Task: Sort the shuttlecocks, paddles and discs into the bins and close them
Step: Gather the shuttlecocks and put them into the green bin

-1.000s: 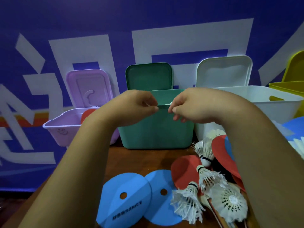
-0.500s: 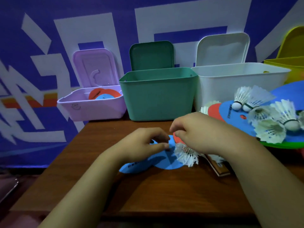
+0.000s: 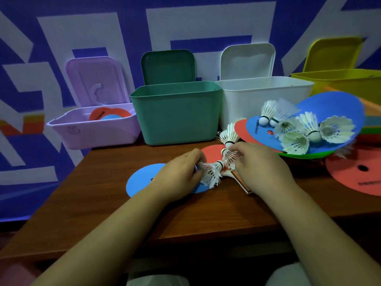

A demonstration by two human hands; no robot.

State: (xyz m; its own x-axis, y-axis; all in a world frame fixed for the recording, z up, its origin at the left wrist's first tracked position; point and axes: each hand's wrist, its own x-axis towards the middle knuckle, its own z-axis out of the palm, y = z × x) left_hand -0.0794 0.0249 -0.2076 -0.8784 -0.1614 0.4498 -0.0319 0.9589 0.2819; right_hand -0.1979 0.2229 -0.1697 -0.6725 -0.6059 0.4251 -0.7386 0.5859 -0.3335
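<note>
Nearest, the left hand [image 3: 181, 174] pinches the feathers of a shuttlecock [image 3: 211, 174] while the right hand [image 3: 260, 165] pinches a second shuttlecock [image 3: 229, 157]. Both shuttlecocks lie on a red paddle [image 3: 210, 154] beside a blue disc [image 3: 142, 180], probably so each hand lifts one per trip. Behind, the green bin [image 3: 177, 116], purple bin [image 3: 92, 131] and white bin [image 3: 263, 96] stand open with lids propped back, ready for drops; discs already lie in the purple one.

The scene is dimly lit and a blue-violet cast is laid over the wall [image 3: 61, 27]. The most light is caught by the white bin [image 3: 266, 104] and the shuttlecocks [image 3: 296, 141] at right of centre. The bottom edge is lost in shadow. Straight lines are bowed toward the corners. The yellow bin [image 3: 340, 79] at upper right is smeared and fringed with violet.
</note>
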